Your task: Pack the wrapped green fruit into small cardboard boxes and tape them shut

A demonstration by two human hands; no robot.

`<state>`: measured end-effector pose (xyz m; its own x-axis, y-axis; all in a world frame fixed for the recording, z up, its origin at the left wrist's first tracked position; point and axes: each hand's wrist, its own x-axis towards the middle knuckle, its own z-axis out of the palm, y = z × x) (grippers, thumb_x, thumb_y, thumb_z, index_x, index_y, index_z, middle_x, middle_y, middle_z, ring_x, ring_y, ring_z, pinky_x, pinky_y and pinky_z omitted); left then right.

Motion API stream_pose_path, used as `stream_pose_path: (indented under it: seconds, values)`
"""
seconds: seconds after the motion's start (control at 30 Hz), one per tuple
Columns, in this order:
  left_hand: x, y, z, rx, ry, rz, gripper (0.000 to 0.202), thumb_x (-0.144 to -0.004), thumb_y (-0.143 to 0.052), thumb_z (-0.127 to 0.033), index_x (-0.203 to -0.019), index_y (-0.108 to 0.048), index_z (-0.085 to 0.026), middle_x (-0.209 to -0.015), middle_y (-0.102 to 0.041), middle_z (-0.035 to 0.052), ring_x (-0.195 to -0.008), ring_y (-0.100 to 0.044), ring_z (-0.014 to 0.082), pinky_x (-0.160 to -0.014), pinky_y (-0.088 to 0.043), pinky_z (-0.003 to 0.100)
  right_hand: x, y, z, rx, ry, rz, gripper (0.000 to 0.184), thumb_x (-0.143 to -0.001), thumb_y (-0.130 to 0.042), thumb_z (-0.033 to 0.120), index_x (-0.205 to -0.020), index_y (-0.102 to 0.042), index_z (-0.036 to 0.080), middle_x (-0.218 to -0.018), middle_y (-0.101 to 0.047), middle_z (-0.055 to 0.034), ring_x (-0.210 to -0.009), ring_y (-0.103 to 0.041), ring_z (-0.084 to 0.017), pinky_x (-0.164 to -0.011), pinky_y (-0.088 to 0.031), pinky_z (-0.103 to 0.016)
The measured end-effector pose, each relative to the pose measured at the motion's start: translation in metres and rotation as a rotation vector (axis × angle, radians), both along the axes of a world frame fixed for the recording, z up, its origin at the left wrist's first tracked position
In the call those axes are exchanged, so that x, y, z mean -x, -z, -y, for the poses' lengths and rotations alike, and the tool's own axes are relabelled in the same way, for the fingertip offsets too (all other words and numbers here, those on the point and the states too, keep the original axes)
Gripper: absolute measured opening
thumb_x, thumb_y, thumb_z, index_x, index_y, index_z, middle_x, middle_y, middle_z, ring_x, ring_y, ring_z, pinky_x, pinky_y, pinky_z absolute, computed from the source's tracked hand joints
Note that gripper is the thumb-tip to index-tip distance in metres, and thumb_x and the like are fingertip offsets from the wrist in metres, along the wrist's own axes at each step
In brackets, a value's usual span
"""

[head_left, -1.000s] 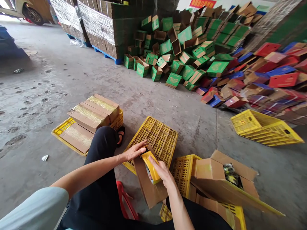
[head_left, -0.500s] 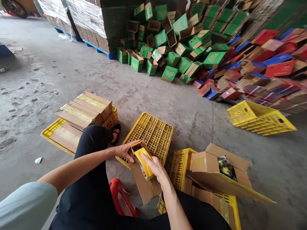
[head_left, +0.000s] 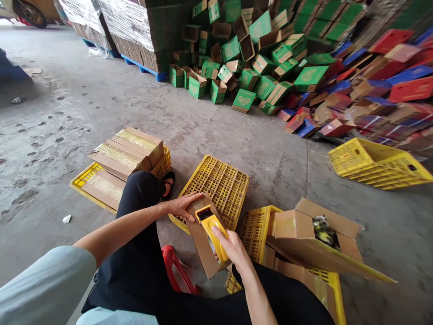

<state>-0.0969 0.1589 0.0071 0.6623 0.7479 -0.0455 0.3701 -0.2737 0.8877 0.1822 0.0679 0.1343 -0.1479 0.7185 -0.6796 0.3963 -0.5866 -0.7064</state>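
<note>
My right hand is wrapped around a yellow tape dispenser, its thumb along the top. The dispenser's head rests on or just above a narrow brown cardboard box in front of me; I cannot tell whether it touches. My left hand lies with fingers spread at the box's far left end, holding nothing. Under the box's far part is an upturned yellow crate with a grid bottom. The box's near end reaches between my knees, above a red plastic stool.
Taped cardboard boxes lie on a yellow crate at left. To the right, an open carton with dark and yellow-green contents leans on another crate. Farther off are an empty crate and heaps of green boxes and red boxes.
The tape dispenser has shifted slightly toward me, back from the box's far edge. My left hand stays at the box's far end. The whole view has turned a little left.
</note>
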Motion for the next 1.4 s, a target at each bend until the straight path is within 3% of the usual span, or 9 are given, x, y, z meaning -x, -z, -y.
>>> stream_pose_path:
  seconds: [0.13, 0.27, 0.37, 0.47, 0.77, 0.9, 1.03, 1.2, 1.4]
  values:
    - [-0.001, -0.013, 0.004, -0.061, 0.032, -0.118, 0.129, -0.071, -0.079, -0.079, -0.17, -0.018, -0.022, -0.174, -0.019, 0.0169, -0.16, -0.008, 0.0477, -0.129, -0.011, 0.061, 0.004, -0.003, 0.001, -0.008, 0.02, -0.017, 0.047, -0.088, -0.065, 0.066, -0.085, -0.062, 0.02, -0.054, -0.065, 0.0002, -0.049, -0.068, -0.019, -0.047, -0.054, -0.025]
    - [-0.003, -0.02, 0.011, -0.278, 0.106, -0.245, 0.119, -0.079, -0.068, -0.082, -0.17, -0.016, -0.024, -0.174, -0.02, 0.0141, -0.161, -0.001, 0.0456, -0.127, 0.007, 0.064, 0.006, -0.007, 0.001, -0.002, 0.028, -0.026, 0.046, -0.088, -0.065, 0.065, -0.086, -0.061, 0.02, -0.053, -0.064, 0.0008, -0.048, -0.066, -0.018, -0.046, -0.053, -0.024]
    - [-0.007, -0.018, 0.017, -0.435, 0.221, -0.234, 0.114, -0.085, -0.064, -0.079, -0.17, -0.016, -0.019, -0.174, -0.018, 0.0179, -0.162, -0.009, 0.0416, -0.129, 0.008, 0.057, 0.006, -0.007, 0.002, 0.015, 0.004, -0.007, 0.045, -0.089, -0.064, 0.065, -0.084, -0.061, 0.02, -0.053, -0.065, -0.0001, -0.046, -0.066, -0.017, -0.046, -0.053, -0.024]
    - [-0.009, -0.014, 0.016, -0.483, 0.304, -0.241, 0.11, -0.089, -0.061, -0.075, -0.17, -0.017, -0.015, -0.173, -0.019, 0.0204, -0.161, -0.015, 0.0388, -0.131, 0.003, 0.052, 0.006, -0.005, 0.0, 0.016, -0.026, 0.017, 0.049, -0.09, -0.062, 0.068, -0.083, -0.062, 0.02, -0.053, -0.067, -0.0015, -0.046, -0.067, -0.019, -0.045, -0.052, -0.025]
    - [-0.008, -0.014, -0.033, -0.512, 0.336, -0.31, 0.1, -0.094, -0.059, -0.066, -0.169, -0.018, -0.015, -0.172, -0.02, 0.0203, -0.162, -0.018, 0.0363, -0.128, 0.015, 0.051, 0.006, 0.001, -0.044, 0.034, -0.024, -0.002, 0.052, -0.095, -0.058, 0.065, -0.088, -0.064, 0.014, -0.056, -0.069, -0.0054, -0.05, -0.067, -0.018, -0.052, -0.052, -0.024]
    - [-0.012, -0.018, -0.045, -0.446, 0.327, -0.365, 0.099, -0.092, -0.064, -0.061, -0.169, -0.021, -0.017, -0.173, -0.018, 0.0186, -0.162, -0.016, 0.0362, -0.129, 0.009, 0.051, 0.008, 0.001, -0.052, 0.003, 0.021, -0.012, 0.057, -0.09, -0.06, 0.072, -0.088, -0.064, 0.016, -0.055, -0.068, -0.0046, -0.048, -0.066, -0.018, -0.05, -0.052, -0.025]
    - [-0.014, -0.02, -0.046, -0.412, 0.308, -0.361, 0.094, -0.091, -0.068, -0.056, -0.168, -0.026, -0.023, -0.174, -0.018, 0.0147, -0.162, -0.017, 0.0366, -0.129, 0.009, 0.052, 0.007, -0.001, -0.039, 0.009, 0.058, -0.029, 0.049, -0.088, -0.064, 0.07, -0.088, -0.062, 0.021, -0.054, -0.068, -0.0028, -0.048, -0.068, -0.02, -0.049, -0.055, -0.028]
    - [-0.013, -0.02, -0.048, -0.444, 0.327, -0.332, 0.093, -0.09, -0.069, -0.054, -0.168, -0.027, -0.026, -0.174, -0.018, 0.0125, -0.162, -0.018, 0.0369, -0.128, 0.012, 0.053, -0.014, -0.003, -0.004, 0.05, 0.061, 0.032, 0.049, -0.087, -0.063, 0.07, -0.086, -0.062, 0.021, -0.053, -0.067, -0.002, -0.046, -0.067, -0.02, -0.048, -0.054, -0.027]
    - [-0.012, -0.025, -0.042, -0.577, 0.355, -0.454, 0.1, -0.088, -0.069, -0.058, -0.169, -0.024, -0.023, -0.175, -0.013, 0.0164, -0.162, -0.014, 0.0376, -0.129, 0.001, 0.058, -0.024, -0.001, 0.021, 0.028, 0.129, -0.044, 0.057, -0.081, -0.066, 0.074, -0.091, -0.064, 0.018, -0.054, -0.065, -0.0001, -0.046, -0.066, -0.019, -0.047, -0.053, -0.026]
